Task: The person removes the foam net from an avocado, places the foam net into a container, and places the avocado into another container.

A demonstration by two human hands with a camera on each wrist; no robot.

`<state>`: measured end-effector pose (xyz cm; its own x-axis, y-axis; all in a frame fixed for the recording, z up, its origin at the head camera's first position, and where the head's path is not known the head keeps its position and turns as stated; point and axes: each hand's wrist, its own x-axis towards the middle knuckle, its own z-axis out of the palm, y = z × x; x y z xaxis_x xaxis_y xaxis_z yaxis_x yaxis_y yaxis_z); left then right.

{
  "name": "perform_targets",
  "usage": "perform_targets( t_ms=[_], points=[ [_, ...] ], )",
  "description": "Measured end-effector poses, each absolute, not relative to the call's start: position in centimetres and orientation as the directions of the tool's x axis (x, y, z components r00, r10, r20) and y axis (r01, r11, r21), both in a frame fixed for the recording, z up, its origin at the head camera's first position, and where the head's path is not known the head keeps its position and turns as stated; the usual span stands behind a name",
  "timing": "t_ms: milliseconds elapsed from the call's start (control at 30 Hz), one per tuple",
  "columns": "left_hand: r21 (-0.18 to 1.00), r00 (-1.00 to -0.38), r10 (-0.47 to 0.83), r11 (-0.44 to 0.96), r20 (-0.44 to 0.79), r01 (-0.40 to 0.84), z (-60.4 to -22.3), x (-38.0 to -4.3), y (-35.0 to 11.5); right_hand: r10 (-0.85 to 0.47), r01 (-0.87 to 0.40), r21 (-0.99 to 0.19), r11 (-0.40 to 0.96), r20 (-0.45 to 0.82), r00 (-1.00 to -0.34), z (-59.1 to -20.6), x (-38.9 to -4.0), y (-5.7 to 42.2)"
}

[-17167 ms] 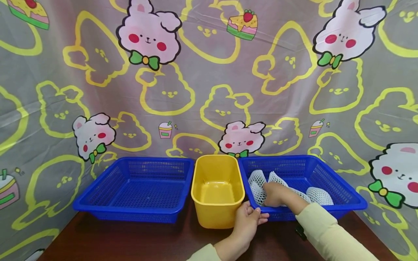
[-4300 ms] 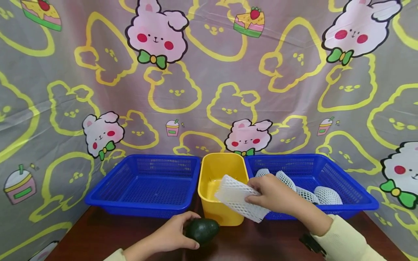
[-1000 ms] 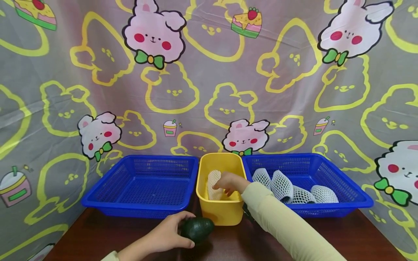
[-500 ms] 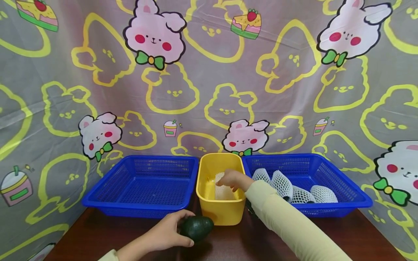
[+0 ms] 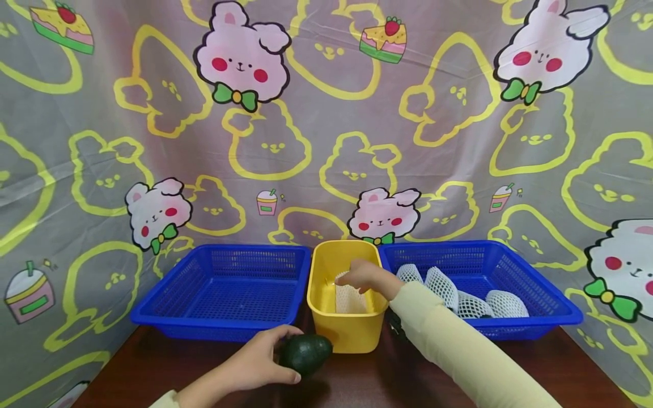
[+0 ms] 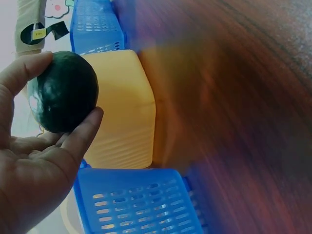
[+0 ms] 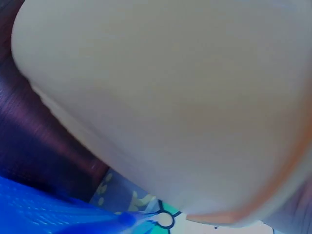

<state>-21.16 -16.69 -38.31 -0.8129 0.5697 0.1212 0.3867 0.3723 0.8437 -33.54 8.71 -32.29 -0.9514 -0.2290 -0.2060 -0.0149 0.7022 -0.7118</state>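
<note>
My left hand (image 5: pixel 265 360) grips a dark green avocado (image 5: pixel 305 356) between thumb and fingers, in front of the yellow bin (image 5: pixel 347 334). In the left wrist view the avocado (image 6: pixel 66 92) sits between thumb and fingertips, with the bin's yellow side behind it. My right hand (image 5: pixel 369 277) reaches over the bin with loosely bent fingers. Below it a white foam net sleeve (image 5: pixel 349 300) lies inside the bin, its upper end partly behind the fingers. A pale sleeve fills most of the right wrist view and hides that hand.
A blue basket (image 5: pixel 214 323) stands left of the bin. On the right, another blue basket (image 5: pixel 551 317) holds several pieces in white foam nets (image 5: pixel 441 286), dark fruit showing at some ends. A patterned curtain (image 5: pixel 326 113) hangs behind the brown table (image 5: pixel 336 391).
The right hand has lowered the foam net into the bin and let it go, the net sinking below the fingers. Earlier it held the net beside the avocado. The left hand keeps the avocado.
</note>
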Motion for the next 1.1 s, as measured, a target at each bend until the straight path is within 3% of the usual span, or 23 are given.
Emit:
perform_targets(
  t_ms=[567,1100],
  points=[
    [0.871,-0.819,0.568,0.355,0.088,0.340,-34.1,-20.4,-18.4,-0.283,-0.082,-0.895,0.439,-0.050,-0.958,-30.1,-30.2,8.7],
    [0.781,-0.880,0.414,0.459,0.234,0.424,-32.3,-22.1,-21.5,-0.369,-0.110,-0.974,0.200,0.029,-0.929,-30.1,-24.9,6.9]
  ],
)
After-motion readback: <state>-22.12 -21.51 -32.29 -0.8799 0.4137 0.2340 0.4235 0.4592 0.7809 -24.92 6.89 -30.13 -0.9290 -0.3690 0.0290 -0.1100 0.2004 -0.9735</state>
